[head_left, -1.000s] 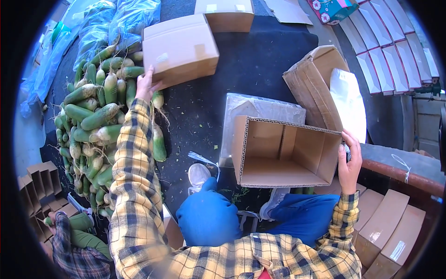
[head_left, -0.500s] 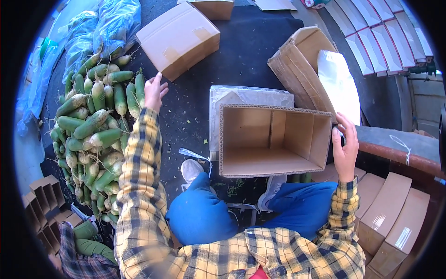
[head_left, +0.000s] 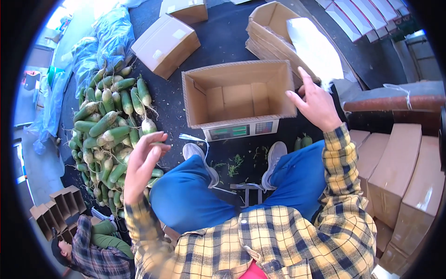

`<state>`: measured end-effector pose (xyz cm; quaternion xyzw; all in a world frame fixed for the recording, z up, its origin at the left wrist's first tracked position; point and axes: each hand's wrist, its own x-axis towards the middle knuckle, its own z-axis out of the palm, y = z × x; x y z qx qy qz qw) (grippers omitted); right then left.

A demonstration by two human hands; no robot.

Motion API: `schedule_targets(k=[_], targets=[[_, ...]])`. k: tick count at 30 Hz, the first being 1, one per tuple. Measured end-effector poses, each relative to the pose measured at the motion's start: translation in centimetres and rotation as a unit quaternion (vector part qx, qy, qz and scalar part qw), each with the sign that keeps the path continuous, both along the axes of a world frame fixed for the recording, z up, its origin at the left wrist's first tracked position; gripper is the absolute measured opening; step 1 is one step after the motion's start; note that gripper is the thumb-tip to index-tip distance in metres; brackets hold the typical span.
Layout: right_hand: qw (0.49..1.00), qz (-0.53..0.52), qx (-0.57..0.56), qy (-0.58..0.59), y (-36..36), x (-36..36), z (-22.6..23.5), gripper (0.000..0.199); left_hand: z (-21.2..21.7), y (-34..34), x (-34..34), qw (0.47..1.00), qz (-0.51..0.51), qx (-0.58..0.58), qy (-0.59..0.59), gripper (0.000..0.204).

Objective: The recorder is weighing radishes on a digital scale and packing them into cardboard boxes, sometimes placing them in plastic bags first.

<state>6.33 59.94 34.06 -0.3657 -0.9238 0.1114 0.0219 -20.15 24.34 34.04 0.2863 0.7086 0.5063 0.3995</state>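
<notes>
An empty open cardboard box (head_left: 239,95) sits on a grey weighing scale (head_left: 241,130) in front of my knees. My right hand (head_left: 313,104) is open with spread fingers just beside the box's right wall, holding nothing. A white plastic bag (head_left: 313,46) lies behind that hand in another open carton (head_left: 265,28). My left hand (head_left: 141,165) hovers open, fingers loosely curled, at the near edge of a big pile of green-and-white radishes (head_left: 107,125) on the dark ground. One radish (head_left: 148,125) lies just beyond its fingertips.
A closed carton (head_left: 165,44) lies behind the pile, with another (head_left: 186,9) farther back. Stacked brown boxes (head_left: 399,172) stand at the right. Blue plastic bags (head_left: 100,44) lie at the far left. Another person (head_left: 93,246) in a plaid shirt crouches at the lower left by cardboard dividers (head_left: 55,209).
The box has swung round and now sits squarely on the scale. My right hand has let go of its edge. My left hand has drawn back from the radish pile toward me.
</notes>
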Motion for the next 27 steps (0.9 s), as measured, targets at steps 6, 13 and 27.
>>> schedule_targets(k=[6, 13, 27], targets=[[0.97, 0.034, 0.081, 0.226, -1.9, 5.0, 4.1, 0.018, 8.0, 3.2, 12.1, 0.956, -0.17, 0.012, 0.24, 0.05], [0.607, 0.421, -0.477, 0.477, -14.5, 10.6, 13.9, 0.03, 2.1, 9.7, 16.5, 0.814, -0.218, 0.001, 0.539, 0.046], [0.865, -0.21, -0.061, 0.451, 15.6, 10.6, 3.1, 0.045, -1.5, 14.0, 14.8, 0.785, -0.178, 0.023, 0.593, 0.054]])
